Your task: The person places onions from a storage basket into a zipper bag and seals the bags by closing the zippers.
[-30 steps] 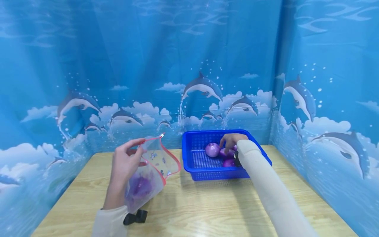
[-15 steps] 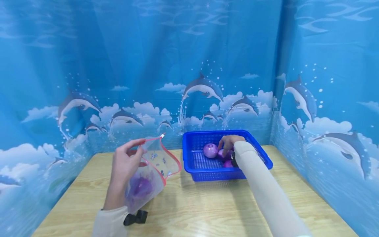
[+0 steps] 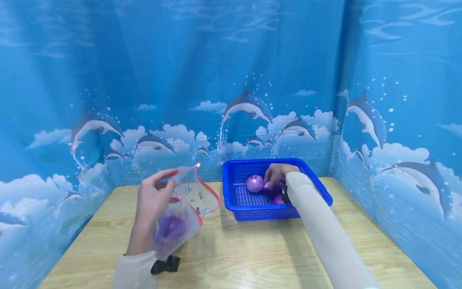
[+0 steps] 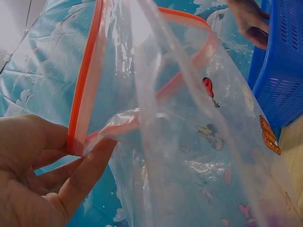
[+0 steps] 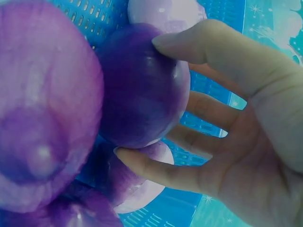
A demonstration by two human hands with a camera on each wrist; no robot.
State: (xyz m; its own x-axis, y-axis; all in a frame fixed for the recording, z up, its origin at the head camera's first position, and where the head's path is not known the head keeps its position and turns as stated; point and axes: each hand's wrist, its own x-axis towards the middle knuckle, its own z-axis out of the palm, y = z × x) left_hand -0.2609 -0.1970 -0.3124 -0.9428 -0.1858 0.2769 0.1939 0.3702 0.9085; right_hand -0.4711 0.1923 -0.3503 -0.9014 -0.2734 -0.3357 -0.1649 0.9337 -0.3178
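My left hand (image 3: pixel 153 198) pinches the red-edged mouth of a clear zip bag (image 4: pixel 184 127) with small cartoon prints. The bag gapes open toward the right, and a purple shape (image 3: pixel 173 228) shows through its lower part. Inside the blue basket (image 3: pixel 267 208), my right hand (image 3: pixel 279 172) grips a dark red onion (image 5: pixel 142 90), thumb on top and fingers round its far side. A paler onion (image 3: pixel 254 183) sits just left of it. Close to the right wrist camera is another large onion (image 5: pixel 42 71), and one more (image 5: pixel 142 175) lies below the gripped one.
Both hands work over a light wooden table (image 3: pixel 238 253). Behind and to the sides hangs a blue dolphin-print curtain (image 3: pixel 180 80). A black strap (image 3: pixel 166 265) sits at the left cuff. The basket's perforated walls rise around the onions.
My right hand has shifted slightly left within the basket and closed round the dark onion. The paler onion has rolled a little left. The left hand and bag have stayed still.
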